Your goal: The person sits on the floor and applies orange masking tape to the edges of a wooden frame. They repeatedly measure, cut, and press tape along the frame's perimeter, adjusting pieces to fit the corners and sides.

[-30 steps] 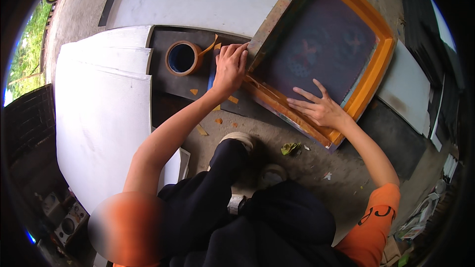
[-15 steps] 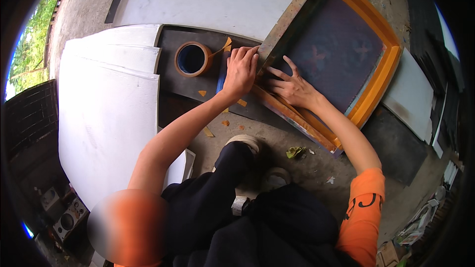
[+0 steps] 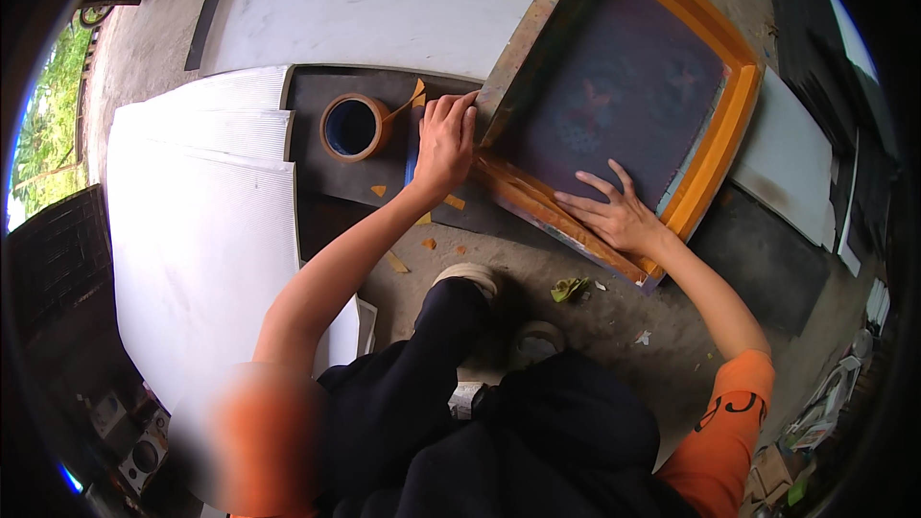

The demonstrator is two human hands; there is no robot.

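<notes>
A screen-printing frame (image 3: 737, 125) with orange-brown bars and a dark mesh (image 3: 614, 67) lies at a slant on the right. My left hand (image 3: 446, 142) is closed at the frame's near left corner, fingers pressed together; its thumb is hidden. Across the near bar rests my right hand (image 3: 619, 216), fingers spread and tips over the inner edge, gripping nothing. Beside my left hand a strip of blue tape (image 3: 413, 149) shows on a dark board (image 3: 312, 182). A brown-rimmed tape roll (image 3: 381, 139) stands there, a yellowish strip reaching from it.
White corrugated sheets (image 3: 201, 230) are stacked on the left. A large white panel (image 3: 374, 10) lies behind. Scraps and a crumpled green leaf-like piece (image 3: 569, 289) litter the concrete floor (image 3: 537, 302). Another pale board (image 3: 782, 168) sits right of the frame.
My right hand has slid along the near bar, away from my left hand toward the frame's near right corner. My left hand stays at its corner. The whole view has shifted slightly.
</notes>
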